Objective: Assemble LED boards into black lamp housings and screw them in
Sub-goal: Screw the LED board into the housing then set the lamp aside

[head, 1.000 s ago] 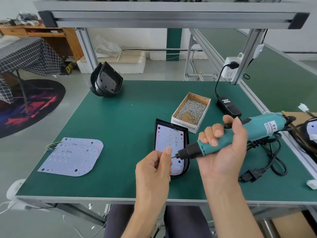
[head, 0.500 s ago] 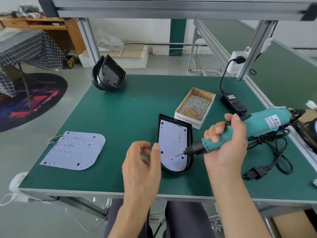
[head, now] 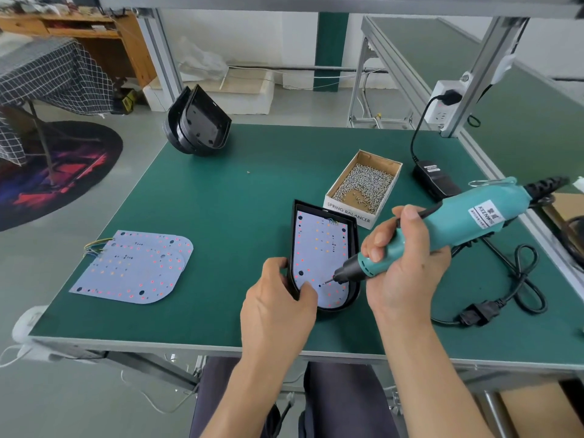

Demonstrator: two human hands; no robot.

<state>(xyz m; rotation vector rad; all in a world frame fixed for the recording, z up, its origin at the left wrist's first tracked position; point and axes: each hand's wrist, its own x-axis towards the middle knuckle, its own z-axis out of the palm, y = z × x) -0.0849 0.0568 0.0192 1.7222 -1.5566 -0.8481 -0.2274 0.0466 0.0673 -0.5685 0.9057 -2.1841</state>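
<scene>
Two hands are seen above the green counter (head: 221, 200). The left hand (head: 278, 306) is closed on the near left rim of a black lamp housing (head: 354, 248), with the thumb laid over the edge onto the LED board (head: 319, 248) that lies inside the housing. The housing is placed flat on the counter, near its front edge and a little right of the middle. The right hand (head: 407, 267) is wrapped around a teal electric screwdriver (head: 467, 226), which is held at a slant. Its bit is pointed down and left, and the tip is set on the lower part of the board, just beside the left thumb.

Just behind the housing, a small cardboard box (head: 363, 181) filled with screws is found, touching or almost touching the far right corner of the housing. A stack of loose LED boards (head: 132, 267) with coloured wires at the far left corner is laid on the left part of the counter, well apart from the housing. More black housings (head: 197, 121) are stacked on edge at the far left corner. A black power adapter (head: 437, 178) and a coiled black cable (head: 518, 279) are seen at the right side.
</scene>
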